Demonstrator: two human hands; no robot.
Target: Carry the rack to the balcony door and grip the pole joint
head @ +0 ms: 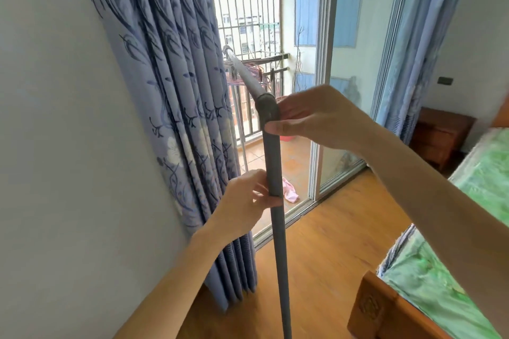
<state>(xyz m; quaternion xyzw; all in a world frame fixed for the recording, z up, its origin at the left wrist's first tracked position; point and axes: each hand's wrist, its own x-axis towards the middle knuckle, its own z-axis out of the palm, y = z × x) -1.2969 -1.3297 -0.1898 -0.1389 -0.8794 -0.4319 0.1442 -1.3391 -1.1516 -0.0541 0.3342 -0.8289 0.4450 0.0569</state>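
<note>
Left hand [249, 195] grasps the upright grey pole [276, 201] at mid-height, thumb across its front. Right hand [314, 115] pinches the elbow joint [267, 109] at the pole's top, fingers behind, thumb below — forearm reaching in from the right. From the joint a second tube [243, 74] runs away toward the balcony. Step in hand, as judged: seating or adjusting the joint. Next move likely needs the upright held steady against a twist or push. Blue curtain [170, 91] hangs left; bed [451, 270] at right.

Bright daylight floods in through the balcony door [278, 91], outdoors blown out; soft shadows, wide-angle bending at edges, slightly soft focus throughout.
</note>
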